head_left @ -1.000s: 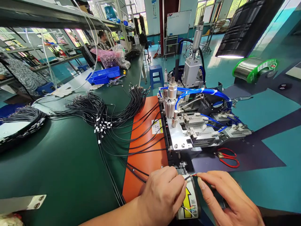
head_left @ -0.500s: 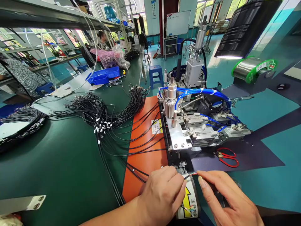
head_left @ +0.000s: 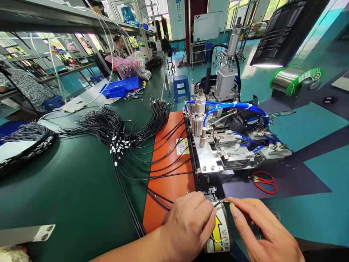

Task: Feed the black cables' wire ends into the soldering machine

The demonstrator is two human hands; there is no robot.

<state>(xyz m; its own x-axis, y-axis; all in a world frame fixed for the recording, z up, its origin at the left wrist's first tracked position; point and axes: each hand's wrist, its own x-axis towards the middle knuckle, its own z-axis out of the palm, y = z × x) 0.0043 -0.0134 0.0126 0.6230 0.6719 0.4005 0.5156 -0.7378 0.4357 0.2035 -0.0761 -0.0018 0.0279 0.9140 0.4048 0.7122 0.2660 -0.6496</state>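
My left hand [head_left: 189, 222] is closed round a black cable [head_left: 217, 204] near its stripped end. Thin coloured wires [head_left: 224, 200] come out of that end, and my right hand [head_left: 263, 225] pinches their tips between thumb and forefinger. A second cable end with fanned-out wires [head_left: 219, 242] pokes out below my left hand. Under both cable ends lies a white label with a yellow arrow [head_left: 217, 227]. Just beyond the hands stands a metal machine [head_left: 207, 153] with blue air tubes; several black cables run into its left side across an orange plate [head_left: 169, 163].
Bundled black cables [head_left: 120, 127] lie on the green table [head_left: 81, 189]. Red-handled cutters [head_left: 264, 182] rest right of the machine. A solder spool [head_left: 296, 80] and a black lamp [head_left: 283, 32] hang at upper right. Blue bins [head_left: 121, 87] stand farther back; a person [head_left: 119, 47] sits beyond.
Both hands keep nearly the same place and grip. The coloured wires at the right fingertips look slightly more spread. The whole view has shifted very slightly.
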